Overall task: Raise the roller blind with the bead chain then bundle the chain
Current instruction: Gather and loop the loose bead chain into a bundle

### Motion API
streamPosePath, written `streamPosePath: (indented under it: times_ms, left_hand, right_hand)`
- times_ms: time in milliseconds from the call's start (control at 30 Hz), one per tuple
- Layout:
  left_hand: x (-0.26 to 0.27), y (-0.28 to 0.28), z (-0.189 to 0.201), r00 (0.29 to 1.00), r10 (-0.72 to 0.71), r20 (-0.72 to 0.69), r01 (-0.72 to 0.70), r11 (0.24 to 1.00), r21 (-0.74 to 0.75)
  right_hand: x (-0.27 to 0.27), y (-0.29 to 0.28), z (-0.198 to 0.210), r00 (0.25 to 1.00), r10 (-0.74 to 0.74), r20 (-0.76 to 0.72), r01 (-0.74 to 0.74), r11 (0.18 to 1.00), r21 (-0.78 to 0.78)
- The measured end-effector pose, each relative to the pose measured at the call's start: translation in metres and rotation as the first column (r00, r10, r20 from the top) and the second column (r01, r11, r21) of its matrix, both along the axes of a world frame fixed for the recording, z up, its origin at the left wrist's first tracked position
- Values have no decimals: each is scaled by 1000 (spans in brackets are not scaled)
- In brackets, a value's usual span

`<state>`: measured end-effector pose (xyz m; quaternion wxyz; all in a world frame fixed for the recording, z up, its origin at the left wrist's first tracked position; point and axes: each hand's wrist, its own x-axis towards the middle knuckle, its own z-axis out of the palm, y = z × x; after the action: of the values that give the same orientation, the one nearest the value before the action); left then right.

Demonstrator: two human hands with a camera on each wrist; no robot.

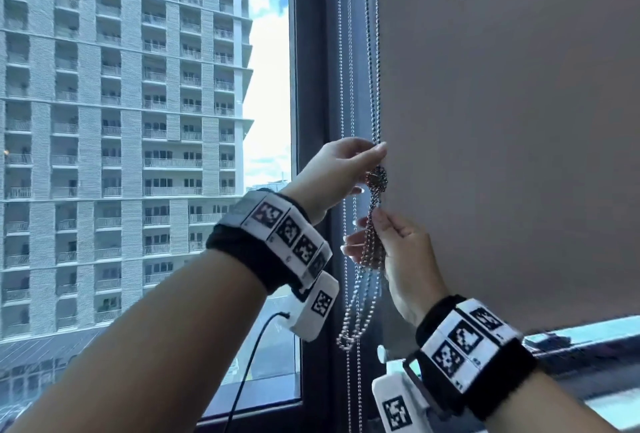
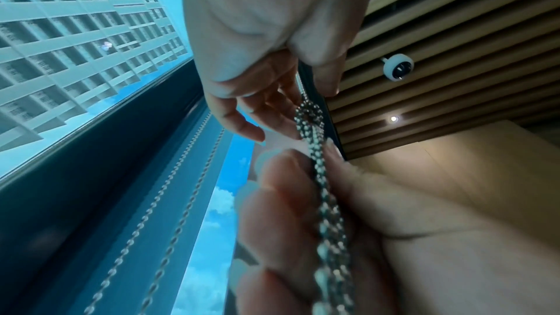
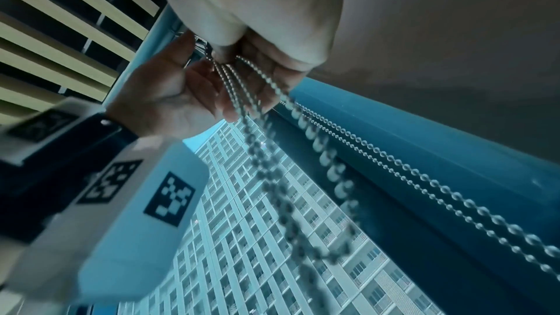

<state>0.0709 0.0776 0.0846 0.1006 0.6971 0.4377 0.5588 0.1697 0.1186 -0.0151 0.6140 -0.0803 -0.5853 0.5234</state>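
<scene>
The beige roller blind (image 1: 502, 121) is covering the right-hand window pane, its bottom edge hanging just above the sill, and the bead chain (image 1: 375, 51) is running down along its left edge. The left hand (image 1: 337, 173) is pinching the chain just above a wound knot (image 1: 377, 179), thumb and forefinger closed on the beads. The right hand (image 1: 398, 256) is gripping the gathered strands directly below the knot, with loose loops (image 1: 356, 315) dangling beneath it.

The bead chain (image 1: 375, 93) hangs between window frame (image 1: 311, 86) and roller blind (image 1: 502, 121); left hand (image 1: 341, 173) above the knot (image 1: 377, 179), right hand (image 1: 398, 252) below.
</scene>
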Motion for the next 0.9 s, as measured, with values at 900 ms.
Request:
streamPosePath:
  times_ms: [900]
  left_hand:
    - [-1, -1, -4, 996, -88, 31, 81, 983, 164]
  right_hand:
    - [14, -1, 17, 996, 31, 88, -39, 996, 85]
